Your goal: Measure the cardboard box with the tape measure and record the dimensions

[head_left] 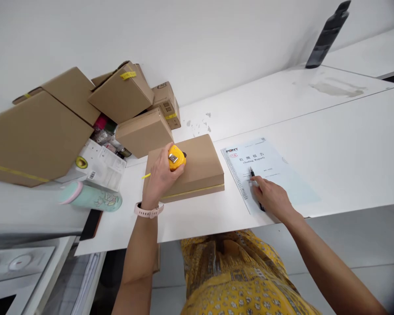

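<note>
My left hand (pixel 161 176) is closed around a yellow tape measure (pixel 177 158), held over the top left part of a closed cardboard box (pixel 198 159). A short bit of yellow tape pokes out to the left of that hand. A fountain pen (pixel 252 172) is gripped in my right hand (pixel 269 195), its nib pointing away from me. That hand rests on a printed sheet headed "Testing Report" (pixel 272 164), lying to the right of the box. Whether the nib touches the paper I cannot tell.
Several cardboard boxes (pixel 121 94) are stacked at the back left. Nearer stand a white carton (pixel 101 164) and a mint-green bottle (pixel 96 197). A dark bottle (pixel 328 37) stands at the back right. The white table's (pixel 348 144) front edge runs close to my body.
</note>
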Tool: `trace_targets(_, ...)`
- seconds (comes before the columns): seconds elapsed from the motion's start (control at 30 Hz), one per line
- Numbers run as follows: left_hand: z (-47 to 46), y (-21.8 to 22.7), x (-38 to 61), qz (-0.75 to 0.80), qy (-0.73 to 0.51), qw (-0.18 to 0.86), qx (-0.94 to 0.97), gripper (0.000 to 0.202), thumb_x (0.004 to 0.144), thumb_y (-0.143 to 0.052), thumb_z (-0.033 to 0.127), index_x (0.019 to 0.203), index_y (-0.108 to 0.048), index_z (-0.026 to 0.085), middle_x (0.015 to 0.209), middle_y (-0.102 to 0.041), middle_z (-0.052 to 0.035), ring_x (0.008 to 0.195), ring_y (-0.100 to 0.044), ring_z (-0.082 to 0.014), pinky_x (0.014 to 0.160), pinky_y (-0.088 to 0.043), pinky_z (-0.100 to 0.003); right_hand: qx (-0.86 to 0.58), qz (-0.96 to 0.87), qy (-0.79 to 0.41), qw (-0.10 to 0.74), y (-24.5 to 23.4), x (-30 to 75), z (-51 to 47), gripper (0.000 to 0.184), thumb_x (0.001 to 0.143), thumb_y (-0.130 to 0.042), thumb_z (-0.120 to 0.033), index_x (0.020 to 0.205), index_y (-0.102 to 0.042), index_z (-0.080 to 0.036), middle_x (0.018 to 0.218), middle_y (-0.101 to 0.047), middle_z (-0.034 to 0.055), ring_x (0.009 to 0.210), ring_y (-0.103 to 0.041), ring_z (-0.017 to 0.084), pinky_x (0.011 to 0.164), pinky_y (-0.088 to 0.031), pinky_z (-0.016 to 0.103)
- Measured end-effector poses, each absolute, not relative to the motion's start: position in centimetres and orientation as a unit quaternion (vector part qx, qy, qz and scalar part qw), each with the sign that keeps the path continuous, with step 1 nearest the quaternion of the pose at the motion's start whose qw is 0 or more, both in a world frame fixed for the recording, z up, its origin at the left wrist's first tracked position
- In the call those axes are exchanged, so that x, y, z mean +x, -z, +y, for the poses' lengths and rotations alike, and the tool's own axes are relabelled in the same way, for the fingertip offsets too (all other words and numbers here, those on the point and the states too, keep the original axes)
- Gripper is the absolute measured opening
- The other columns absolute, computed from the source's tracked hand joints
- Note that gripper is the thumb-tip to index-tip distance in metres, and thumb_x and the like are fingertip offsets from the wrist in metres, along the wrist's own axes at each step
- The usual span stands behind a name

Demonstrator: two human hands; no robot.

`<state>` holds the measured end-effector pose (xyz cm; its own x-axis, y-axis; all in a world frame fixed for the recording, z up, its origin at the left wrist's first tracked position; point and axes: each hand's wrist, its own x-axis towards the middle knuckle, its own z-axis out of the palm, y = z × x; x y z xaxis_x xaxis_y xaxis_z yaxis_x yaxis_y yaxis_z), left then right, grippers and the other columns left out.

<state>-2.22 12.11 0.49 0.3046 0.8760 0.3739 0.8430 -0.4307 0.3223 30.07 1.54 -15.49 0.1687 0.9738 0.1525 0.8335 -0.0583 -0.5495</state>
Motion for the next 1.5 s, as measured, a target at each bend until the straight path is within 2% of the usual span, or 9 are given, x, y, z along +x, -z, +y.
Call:
trace_targets(0.17, 6.7, 3.3, 0.7, 0.429, -0.384, -0.059, 0.816, 0.045, 0.097, -0.055, 0.024, 0.142, -0.05, 0.019, 0.143, -0.063, -0.0154, 0.141, -0.054, -0.0308, 0.118, -0.042, -0.054, -0.591, -0.467, -0.418, 0.508, 13.6, 32.4, 0.2, 0.034, 0.092, -0.058, -0.047, 0.107, -0.074, -0.02, 0.081, -0.077, 0.008, 0.075, -0.073, 0.026, 0.07, -0.058, 0.043)
trace_targets(0.33, -1.8, 12.5, 6.9, 0.219, -0.334, 0.085, 0.913, 0.048, 0.099, -0.056, 0.031, 0.143, -0.05, 0.012, 0.128, -0.073, -0.0145, 0.132, -0.062, -0.0269, 0.115, -0.048, -0.045, -0.513, -0.369, -0.469, 0.617, 12.6, 33.0, -1.6, 0.034, 0.08, -0.08, -0.05, 0.104, -0.069, -0.028, 0.089, -0.08, 0.0057, 0.087, -0.075, 0.028, 0.079, -0.06, 0.045)
trace_targets(0.5, -3.5, 16.8, 9.4, 0.231, -0.076, 0.066, 0.968, 0.065, 0.107, -0.047, 0.043, 0.157, -0.036, 0.002, 0.167, -0.038, -0.0207, 0.159, -0.026, -0.0322, 0.129, -0.023, -0.054, -0.554, -0.395, -0.429, 0.594, 14.0, 30.4, -2.2, 0.045, 0.098, -0.05, -0.068, 0.086, -0.062, -0.026, 0.056, -0.06, -0.002, 0.057, -0.062, 0.019, 0.064, -0.055, 0.037)
trace_targets(0.57, -3.3, 17.0, 9.4, 0.235, -0.069, 0.019, 0.969, 0.052, 0.109, -0.04, 0.028, 0.156, -0.039, 0.003, 0.166, -0.04, -0.0177, 0.158, -0.03, -0.0309, 0.128, -0.024, -0.054, -0.557, -0.417, -0.441, 0.567, 14.7, 29.5, -2.2, 0.056, 0.1, -0.04, -0.073, 0.105, -0.068, -0.025, 0.072, -0.071, 0.003, 0.073, -0.072, 0.023, 0.074, -0.059, 0.041)
trace_targets(0.67, -3.2, 16.8, 9.4, 0.25, -0.091, -0.018, 0.964, 0.046, 0.11, -0.033, 0.018, 0.153, -0.046, 0.007, 0.163, -0.047, -0.0134, 0.155, -0.036, -0.0274, 0.128, -0.025, -0.05, -0.59, -0.441, -0.445, 0.509, 15.5, 28.8, -2.3, 0.056, 0.094, -0.057, -0.07, 0.126, -0.069, -0.026, 0.105, -0.08, 0.009, 0.1, -0.075, 0.027, 0.085, -0.06, 0.042)
trace_targets(0.87, -3.6, 16.7, 9.6, 0.263, -0.095, -0.008, 0.96, 0.046, 0.11, -0.033, 0.019, 0.153, -0.046, 0.01, 0.163, -0.047, -0.0115, 0.154, -0.037, -0.0248, 0.128, -0.026, -0.048, -0.662, -0.442, -0.354, 0.491, 16.1, 28.3, -2.3, 0.048, 0.094, -0.06, -0.066, 0.069, -0.063, -0.025, 0.064, -0.065, 0.0021, 0.064, -0.064, 0.021, 0.061, -0.054, 0.035)
trace_targets(1.07, -3.5, 16.6, 9.7, 0.27, -0.095, -0.001, 0.958, 0.044, 0.11, -0.035, 0.019, 0.151, -0.049, 0.01, 0.162, -0.047, -0.0134, 0.154, -0.036, -0.0258, 0.128, -0.026, -0.049, -0.61, -0.428, -0.411, 0.525, 16.7, 28.6, -2.2, 0.038, 0.091, -0.068, -0.06, 0.108, -0.066, -0.026, 0.093, -0.078, 0.007, 0.09, -0.074, 0.026, 0.077, -0.06, 0.039)
trace_targets(1.27, -3.5, 17.1, 9.8, 0.272, -0.113, -0.013, 0.956, 0.043, 0.109, -0.037, 0.019, 0.15, -0.049, 0.01, 0.16, -0.049, -0.0128, 0.151, -0.039, -0.0256, 0.127, -0.028, -0.048, -0.672, -0.486, -0.336, 0.446, 16.7, 28.9, -2.1, 0.035, 0.092, -0.066, -0.058, 0.083, -0.06, -0.025, 0.057, -0.058, -0.0021, 0.048, -0.051, 0.016, 0.046, -0.043, 0.029)
trace_targets(1.5, -3.6, 17.1, 9.9, 0.281, -0.132, -0.009, 0.951, 0.039, 0.108, -0.042, 0.019, 0.144, -0.055, 0.013, 0.155, -0.054, -0.012, 0.148, -0.044, -0.0267, 0.128, -0.029, -0.046, -0.657, -0.489, -0.311, 0.482, 18.2, 28.5, -2.3, 0.032, 0.09, -0.072, -0.053, 0.085, -0.062, -0.024, 0.069, -0.065, 0.0014, 0.059, -0.06, 0.017, 0.053, -0.048, 0.029)
